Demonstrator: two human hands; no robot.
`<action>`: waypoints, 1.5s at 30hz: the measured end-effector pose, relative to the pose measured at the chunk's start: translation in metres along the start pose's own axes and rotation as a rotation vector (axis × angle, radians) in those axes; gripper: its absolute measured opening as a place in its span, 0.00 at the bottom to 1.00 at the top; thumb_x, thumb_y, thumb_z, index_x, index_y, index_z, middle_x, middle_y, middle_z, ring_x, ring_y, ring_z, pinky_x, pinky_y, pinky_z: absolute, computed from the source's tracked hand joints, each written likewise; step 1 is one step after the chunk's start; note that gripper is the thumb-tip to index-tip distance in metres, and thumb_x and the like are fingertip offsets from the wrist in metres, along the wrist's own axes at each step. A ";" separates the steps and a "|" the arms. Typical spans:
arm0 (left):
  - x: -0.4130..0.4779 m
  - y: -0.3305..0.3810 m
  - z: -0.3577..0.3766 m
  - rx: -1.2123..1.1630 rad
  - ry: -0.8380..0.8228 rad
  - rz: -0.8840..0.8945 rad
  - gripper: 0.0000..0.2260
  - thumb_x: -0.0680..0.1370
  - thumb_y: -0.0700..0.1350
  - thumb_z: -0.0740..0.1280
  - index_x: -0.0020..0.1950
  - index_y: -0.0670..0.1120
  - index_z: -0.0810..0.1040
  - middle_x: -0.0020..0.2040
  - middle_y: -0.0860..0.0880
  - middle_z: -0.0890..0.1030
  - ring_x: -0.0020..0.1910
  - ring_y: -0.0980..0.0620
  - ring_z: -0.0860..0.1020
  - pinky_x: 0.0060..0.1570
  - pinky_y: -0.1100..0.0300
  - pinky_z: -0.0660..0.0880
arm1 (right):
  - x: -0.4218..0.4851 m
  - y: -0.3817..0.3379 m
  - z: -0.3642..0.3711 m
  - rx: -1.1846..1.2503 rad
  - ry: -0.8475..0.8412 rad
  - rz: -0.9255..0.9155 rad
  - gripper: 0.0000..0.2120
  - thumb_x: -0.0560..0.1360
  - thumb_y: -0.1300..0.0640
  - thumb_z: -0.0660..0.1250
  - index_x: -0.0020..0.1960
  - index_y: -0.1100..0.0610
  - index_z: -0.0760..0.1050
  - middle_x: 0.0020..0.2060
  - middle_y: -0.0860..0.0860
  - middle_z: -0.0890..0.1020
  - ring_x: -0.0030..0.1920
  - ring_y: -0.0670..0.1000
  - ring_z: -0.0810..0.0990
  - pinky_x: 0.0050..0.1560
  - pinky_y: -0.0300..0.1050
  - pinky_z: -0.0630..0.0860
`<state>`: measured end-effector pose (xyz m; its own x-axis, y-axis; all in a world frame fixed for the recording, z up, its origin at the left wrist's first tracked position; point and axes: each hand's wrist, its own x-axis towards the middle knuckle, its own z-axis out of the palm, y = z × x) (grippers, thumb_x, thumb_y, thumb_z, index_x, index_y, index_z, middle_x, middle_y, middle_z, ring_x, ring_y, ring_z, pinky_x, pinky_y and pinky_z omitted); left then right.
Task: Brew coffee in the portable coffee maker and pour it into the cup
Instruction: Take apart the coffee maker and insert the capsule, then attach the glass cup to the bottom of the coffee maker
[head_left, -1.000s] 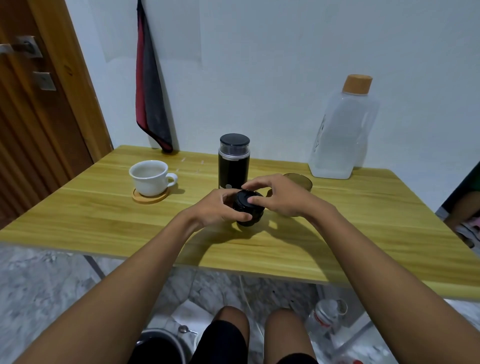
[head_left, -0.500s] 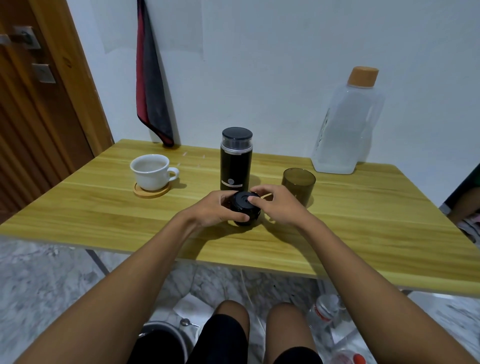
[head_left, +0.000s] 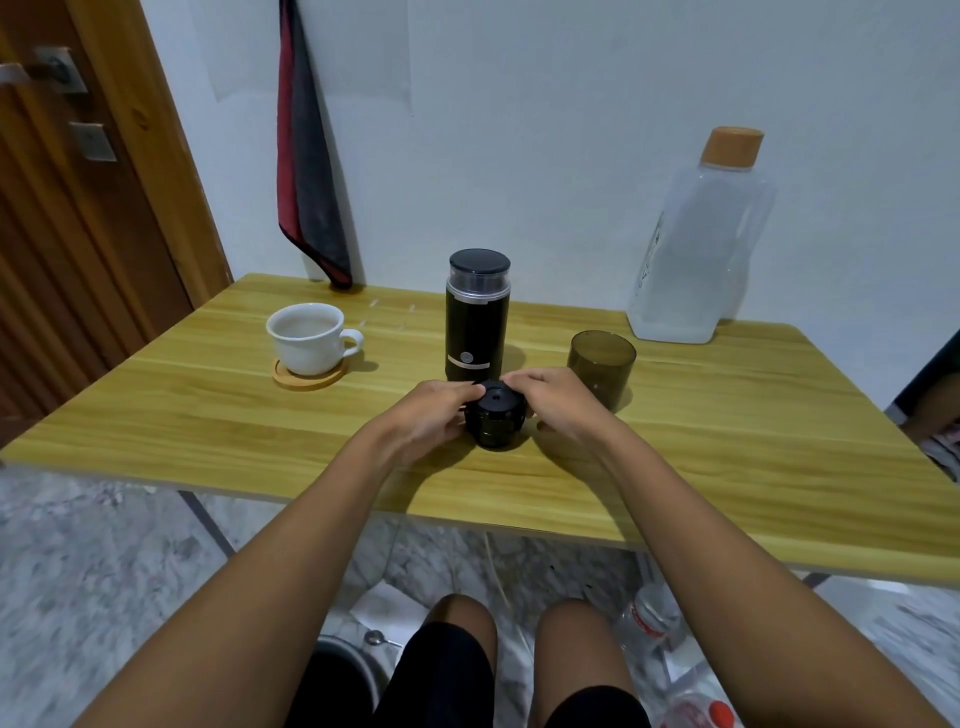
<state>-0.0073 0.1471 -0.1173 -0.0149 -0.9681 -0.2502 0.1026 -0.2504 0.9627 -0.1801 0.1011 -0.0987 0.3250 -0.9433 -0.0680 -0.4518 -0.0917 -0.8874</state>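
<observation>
right hand has slid off the top of the small black part since a second ago. now it pinches the rim from the right, and the left hand curls round the other side. so both hands grip the part, low over the table, just in front of the maker.

we'd call this a twist, opening or closing the piece, early in the brew. next, by our reckoning, one hand holds steady while the other turns, then the part goes to the maker.

the cup waits on its coaster well off to the left, and the glass stands just behind the right hand.

we can't tell whether the part rests on the table or hovers, what's inside it, or whether the cup holds anything. the fingertips behind the part are hidden.
</observation>
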 end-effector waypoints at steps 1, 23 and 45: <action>0.000 0.000 0.001 -0.014 0.011 -0.004 0.13 0.83 0.41 0.63 0.65 0.38 0.80 0.58 0.43 0.85 0.60 0.48 0.81 0.66 0.53 0.76 | 0.001 0.000 0.001 -0.006 0.006 0.007 0.13 0.82 0.52 0.62 0.61 0.53 0.82 0.43 0.41 0.79 0.40 0.40 0.75 0.31 0.29 0.68; -0.003 -0.008 0.017 0.101 0.181 0.060 0.13 0.84 0.45 0.63 0.63 0.41 0.82 0.52 0.44 0.85 0.49 0.45 0.82 0.56 0.53 0.79 | -0.018 0.016 0.005 0.030 -0.050 -0.097 0.17 0.82 0.51 0.61 0.70 0.51 0.75 0.61 0.48 0.79 0.58 0.44 0.77 0.49 0.32 0.70; 0.062 0.027 -0.016 0.437 0.263 0.281 0.44 0.66 0.51 0.83 0.76 0.45 0.65 0.67 0.46 0.77 0.65 0.47 0.76 0.59 0.55 0.75 | -0.018 0.020 -0.001 -0.084 0.070 -0.201 0.35 0.63 0.42 0.79 0.66 0.45 0.67 0.58 0.44 0.77 0.55 0.45 0.77 0.51 0.38 0.76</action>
<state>0.0109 0.0801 -0.1084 0.2069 -0.9766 0.0581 -0.3543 -0.0195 0.9349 -0.1962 0.1163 -0.1146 0.3583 -0.9230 0.1404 -0.4522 -0.3031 -0.8388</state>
